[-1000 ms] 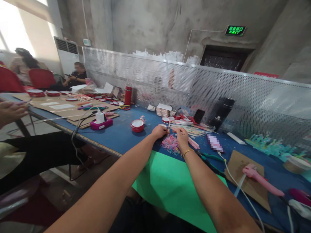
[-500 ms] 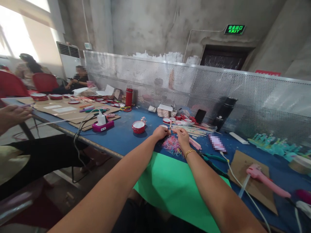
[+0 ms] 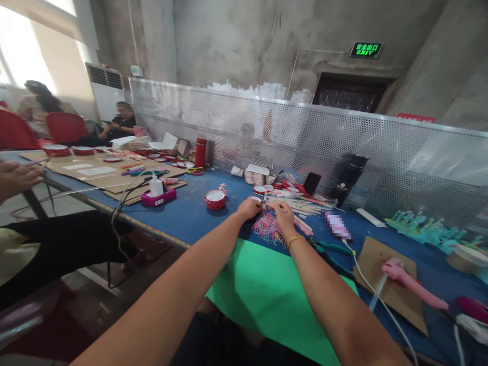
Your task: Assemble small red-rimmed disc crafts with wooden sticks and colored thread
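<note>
looped bands [image 3: 267,227] lie left of the glue gun [image 3: 418,288]

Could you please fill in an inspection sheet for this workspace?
Surface: blue table; green sheet at its near edge, beneath the forearms.
Job's things: slim pale piece upright; tangled coloured bands on the table.
Clutter: stacked red-rimmed discs, loose sticks, pink glue gun partly on cardboard.
Hands: left hand pinches the piece; right hand is close beside it, grip unclear.
Cables: white cable across the cardboard; others by the purple power strip hang over the table's edge.
Surroundings: perforated metal screen, lit exit sign, seated people.
</note>
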`<state>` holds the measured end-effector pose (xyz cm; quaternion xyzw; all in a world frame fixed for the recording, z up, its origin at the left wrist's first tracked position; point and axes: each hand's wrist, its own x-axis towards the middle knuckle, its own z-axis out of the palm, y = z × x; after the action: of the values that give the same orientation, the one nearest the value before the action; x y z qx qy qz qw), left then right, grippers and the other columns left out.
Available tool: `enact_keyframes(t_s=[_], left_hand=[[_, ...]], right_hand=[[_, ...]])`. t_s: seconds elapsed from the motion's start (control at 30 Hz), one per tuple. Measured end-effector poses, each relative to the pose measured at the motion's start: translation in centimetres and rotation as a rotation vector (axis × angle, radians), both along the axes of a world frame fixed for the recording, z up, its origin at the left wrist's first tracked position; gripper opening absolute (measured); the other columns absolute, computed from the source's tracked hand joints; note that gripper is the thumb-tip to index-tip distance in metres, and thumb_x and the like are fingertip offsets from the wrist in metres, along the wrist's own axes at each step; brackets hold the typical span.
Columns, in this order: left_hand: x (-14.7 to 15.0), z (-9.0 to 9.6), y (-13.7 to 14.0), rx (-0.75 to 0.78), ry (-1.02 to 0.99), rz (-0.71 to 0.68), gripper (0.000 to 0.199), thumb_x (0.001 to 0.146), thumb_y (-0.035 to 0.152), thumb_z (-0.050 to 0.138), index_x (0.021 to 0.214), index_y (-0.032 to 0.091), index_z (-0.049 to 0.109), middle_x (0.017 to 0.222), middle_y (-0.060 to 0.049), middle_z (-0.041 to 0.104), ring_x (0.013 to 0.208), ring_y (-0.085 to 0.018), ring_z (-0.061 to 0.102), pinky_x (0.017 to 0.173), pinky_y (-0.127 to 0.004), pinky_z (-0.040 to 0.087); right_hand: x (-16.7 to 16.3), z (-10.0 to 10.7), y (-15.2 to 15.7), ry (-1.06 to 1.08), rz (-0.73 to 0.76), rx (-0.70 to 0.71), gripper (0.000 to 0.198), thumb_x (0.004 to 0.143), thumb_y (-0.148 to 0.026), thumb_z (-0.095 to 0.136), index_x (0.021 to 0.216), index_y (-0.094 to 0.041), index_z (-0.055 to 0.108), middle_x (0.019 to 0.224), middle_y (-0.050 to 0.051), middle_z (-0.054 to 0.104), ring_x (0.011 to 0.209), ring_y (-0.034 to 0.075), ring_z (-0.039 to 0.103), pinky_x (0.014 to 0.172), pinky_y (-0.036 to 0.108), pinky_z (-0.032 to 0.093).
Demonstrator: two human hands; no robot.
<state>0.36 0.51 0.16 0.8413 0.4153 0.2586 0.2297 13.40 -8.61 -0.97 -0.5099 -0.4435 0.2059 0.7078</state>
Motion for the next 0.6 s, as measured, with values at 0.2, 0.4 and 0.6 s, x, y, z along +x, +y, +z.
enact_keyframes(t_s=[0.2, 0.4, 0.6], left_hand=[[0.02, 0.34, -0.39, -0.019, -0.006, 0.002, 0.023, 0.075, 0.039, 0.069, 0.071, 0.018, 0.076, 0.061, 0.001, 0.060, 0.059, -0.012, 0.048, 0.055, -0.025, 0.029], [0.03, 0.29, -0.31, -0.015, -0.008, 0.009, 0.023, 0.074, 0.040, 0.069, 0.072, 0.018, 0.075, 0.062, 0.001, 0.060, 0.059, -0.012, 0.048, 0.055, -0.025, 0.030], [0.00, 0.52, -0.50, -0.018, -0.007, 0.003, 0.025, 0.072, 0.042, 0.068, 0.068, 0.018, 0.073, 0.058, 0.002, 0.057, 0.060, -0.012, 0.049, 0.054, -0.024, 0.030]], right_hand=[[0.21, -0.05, -0.02, 0.015, -0.033, 0.014, 0.020, 0.070, -0.040, 0.065, 0.065, -0.020, 0.063, 0.068, 0.000, 0.069, 0.071, 0.017, 0.060, 0.069, 0.028, 0.044], [0.02, 0.06, -0.05, 0.002, -0.001, 0.015, 0.020, 0.069, -0.039, 0.067, 0.065, -0.020, 0.064, 0.069, 0.000, 0.069, 0.071, 0.017, 0.060, 0.068, 0.028, 0.043], [0.36, -0.28, 0.29, 0.033, -0.041, 0.018, 0.019, 0.071, -0.039, 0.063, 0.068, -0.020, 0.065, 0.073, 0.002, 0.071, 0.077, 0.019, 0.063, 0.070, 0.028, 0.044]])
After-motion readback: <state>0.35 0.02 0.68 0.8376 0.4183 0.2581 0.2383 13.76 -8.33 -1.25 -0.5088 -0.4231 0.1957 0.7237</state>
